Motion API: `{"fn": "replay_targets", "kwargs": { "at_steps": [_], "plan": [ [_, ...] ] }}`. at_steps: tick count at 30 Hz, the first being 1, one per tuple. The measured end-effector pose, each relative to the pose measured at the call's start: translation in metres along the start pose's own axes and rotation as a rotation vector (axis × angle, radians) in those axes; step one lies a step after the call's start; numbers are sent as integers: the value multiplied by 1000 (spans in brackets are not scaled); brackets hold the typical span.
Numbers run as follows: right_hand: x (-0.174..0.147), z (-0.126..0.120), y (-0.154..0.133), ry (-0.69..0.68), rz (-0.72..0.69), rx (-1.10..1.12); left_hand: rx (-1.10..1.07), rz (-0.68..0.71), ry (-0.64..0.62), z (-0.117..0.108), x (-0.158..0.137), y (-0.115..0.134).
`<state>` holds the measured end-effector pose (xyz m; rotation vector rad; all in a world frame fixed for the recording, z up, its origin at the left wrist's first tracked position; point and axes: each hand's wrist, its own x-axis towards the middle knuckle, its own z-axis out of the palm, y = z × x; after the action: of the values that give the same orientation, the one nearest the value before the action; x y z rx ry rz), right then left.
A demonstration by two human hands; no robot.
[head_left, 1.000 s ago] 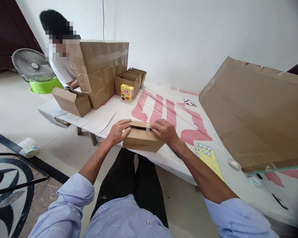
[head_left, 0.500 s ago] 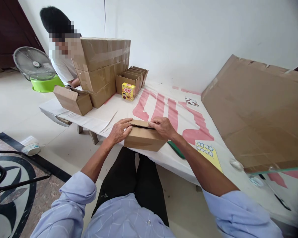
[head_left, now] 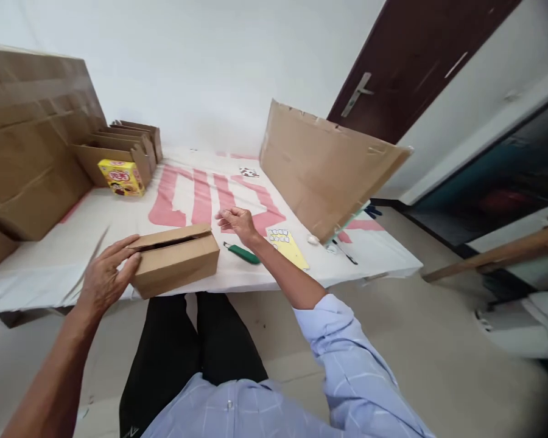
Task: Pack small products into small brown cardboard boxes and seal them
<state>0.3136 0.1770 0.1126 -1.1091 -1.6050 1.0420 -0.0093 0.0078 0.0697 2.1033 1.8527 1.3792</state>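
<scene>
Your right fingers [head_left: 226,214] have come off the small carton [head_left: 176,258], loosely curled and holding nothing above the worktop [head_left: 50,267]; left hand [head_left: 105,277] still clasps its left end. Carton sits at the near edge, top slit untaped, green cutter [head_left: 242,253] just beside it.

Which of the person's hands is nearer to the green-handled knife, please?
Right. The right hand hovers just above the green-handled knife; the left hand grips the small carton's far end.
</scene>
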Motion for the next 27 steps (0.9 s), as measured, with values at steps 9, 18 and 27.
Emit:
{"fn": "replay_targets", "kwargs": {
  "at_steps": [9,18,27],
  "plan": [
    [-32,-220,68,472,146,-707,32,-67,-8,-6,-1,16],
    [-61,-295,126,401,231,-1142,53,-102,-8,-9,0,24],
    [-73,-294,160,279,130,-1307,53,-69,-5,-8,0,18]
  ]
}}
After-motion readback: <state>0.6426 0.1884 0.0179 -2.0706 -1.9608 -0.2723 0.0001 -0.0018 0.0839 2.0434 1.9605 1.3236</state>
